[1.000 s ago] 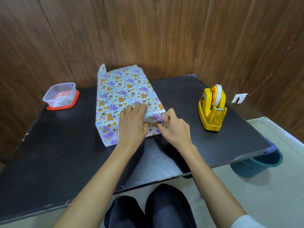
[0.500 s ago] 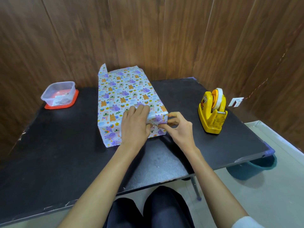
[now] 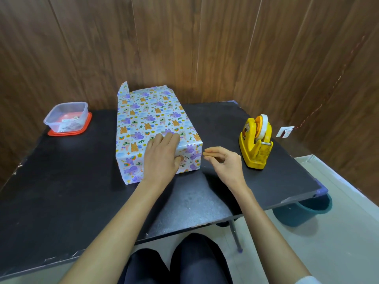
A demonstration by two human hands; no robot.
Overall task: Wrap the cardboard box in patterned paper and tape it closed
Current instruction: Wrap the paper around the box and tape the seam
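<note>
The box (image 3: 151, 119), covered in white paper with purple and orange animal prints, lies on the black table (image 3: 61, 191). Its far end has paper flaps standing up. My left hand (image 3: 162, 156) rests flat over the near top edge, fingers on top and thumb pressing the folded paper on the near end face. My right hand (image 3: 223, 162) hovers just right of the box's near right corner, apart from it, fingers loosely bent and holding nothing. A yellow tape dispenser (image 3: 256, 142) with a white roll stands further to the right.
A clear plastic container (image 3: 66, 115) on a red lid sits at the table's back left. Wood panel walls close in behind and to the right. A teal bucket (image 3: 303, 212) stands on the floor under the table's right corner. My knees show below the near edge.
My right hand has let go of the fold at the box's near right corner and drawn back to the right. My left hand stays pressed on the near end.
</note>
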